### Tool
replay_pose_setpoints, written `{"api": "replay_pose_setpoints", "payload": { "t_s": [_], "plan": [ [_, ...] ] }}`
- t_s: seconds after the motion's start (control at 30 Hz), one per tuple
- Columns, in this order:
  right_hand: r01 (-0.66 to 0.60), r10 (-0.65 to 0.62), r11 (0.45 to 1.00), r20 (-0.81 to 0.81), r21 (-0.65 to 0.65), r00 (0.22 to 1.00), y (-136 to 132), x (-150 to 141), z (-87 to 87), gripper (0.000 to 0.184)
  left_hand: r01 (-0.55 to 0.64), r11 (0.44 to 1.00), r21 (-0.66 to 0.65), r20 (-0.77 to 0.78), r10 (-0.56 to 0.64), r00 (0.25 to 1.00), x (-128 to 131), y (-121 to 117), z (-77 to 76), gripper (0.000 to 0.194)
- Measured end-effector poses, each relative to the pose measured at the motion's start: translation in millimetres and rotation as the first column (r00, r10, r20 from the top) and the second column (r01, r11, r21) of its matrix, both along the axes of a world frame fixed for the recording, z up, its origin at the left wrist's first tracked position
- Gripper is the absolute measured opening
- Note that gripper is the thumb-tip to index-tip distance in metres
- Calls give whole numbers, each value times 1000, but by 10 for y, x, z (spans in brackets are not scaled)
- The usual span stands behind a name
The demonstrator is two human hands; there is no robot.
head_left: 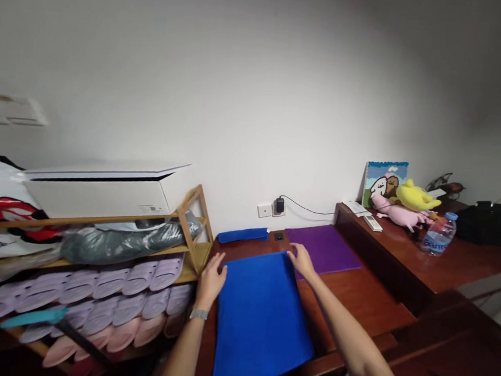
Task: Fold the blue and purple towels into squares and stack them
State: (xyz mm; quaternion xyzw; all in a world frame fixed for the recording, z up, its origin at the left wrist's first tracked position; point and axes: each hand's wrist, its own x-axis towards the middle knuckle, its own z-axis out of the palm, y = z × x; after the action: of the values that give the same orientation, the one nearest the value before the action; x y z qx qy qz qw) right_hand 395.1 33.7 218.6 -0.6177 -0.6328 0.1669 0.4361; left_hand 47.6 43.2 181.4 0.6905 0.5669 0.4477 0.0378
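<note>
A blue felt-like sheet [260, 323] lies flat on the reddish-brown wooden desk, its near end reaching the desk's front edge. At its far left corner is my left hand [211, 281], palm down with thumb and fingers apart, beside the sheet's edge. My right hand [302, 261] is at the far right corner, thumb and fingertips a little apart and touching or almost touching the edge. Behind and to the right, a purple sheet [326, 250] lies flat. A narrow blue folded or rolled piece [243, 235] rests against the wall.
On the left stands a wooden rack [194, 230] with slippers [139, 278], plastic-wrapped goods and a white box [101, 195]. A raised desk section on the right holds plush toys [400, 213], a water bottle [439, 235] and a remote [372, 223]. A black plug [280, 204] sits in the wall socket.
</note>
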Motion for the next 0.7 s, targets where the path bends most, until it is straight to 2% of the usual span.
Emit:
{"api": "replay_pose_setpoints", "payload": {
  "t_s": [0.07,0.1,0.17,0.23,0.27,0.33,0.4,0.47,0.57,0.63,0.7],
  "plan": [
    [49,-48,999,60,-24,997,-186,-230,-413,33,27,999,-34,-73,-29,997,126,-102,-384,41],
    [75,-71,997,145,-28,987,-334,-343,-654,37,50,997,-55,-110,-55,992,180,-190,-579,40],
    [66,-52,997,293,-39,955,-676,-549,-1150,46,97,990,-98,-183,-114,976,254,-381,-947,40],
    [77,-27,990,384,-116,923,-996,-706,-1572,55,132,981,-142,-260,-166,951,269,-532,-1250,43],
    [82,-8,983,413,-162,911,-1123,-756,-1729,59,138,977,-162,-310,-183,933,257,-578,-1368,47],
    [72,42,969,445,-236,894,-1286,-789,-1926,66,120,973,-199,-414,-195,889,210,-612,-1537,53],
    [28,101,963,454,-269,885,-1311,-735,-1988,70,73,972,-223,-500,-179,847,162,-601,-1637,56],
    [-50,177,958,449,-281,876,-1201,-609,-1947,72,6,976,-219,-535,-125,835,148,-614,-1699,58],
    [-246,360,923,434,-298,826,-850,-350,-1734,72,-154,971,-180,-575,23,818,222,-814,-1776,61],
    [-389,498,864,433,-318,752,-584,-187,-1531,70,-271,944,-189,-605,105,789,325,-1075,-1812,63],
    [-465,575,818,441,-338,690,-399,-96,-1350,70,-330,914,-237,-625,117,772,440,-1353,-1803,63]
  ]
}}
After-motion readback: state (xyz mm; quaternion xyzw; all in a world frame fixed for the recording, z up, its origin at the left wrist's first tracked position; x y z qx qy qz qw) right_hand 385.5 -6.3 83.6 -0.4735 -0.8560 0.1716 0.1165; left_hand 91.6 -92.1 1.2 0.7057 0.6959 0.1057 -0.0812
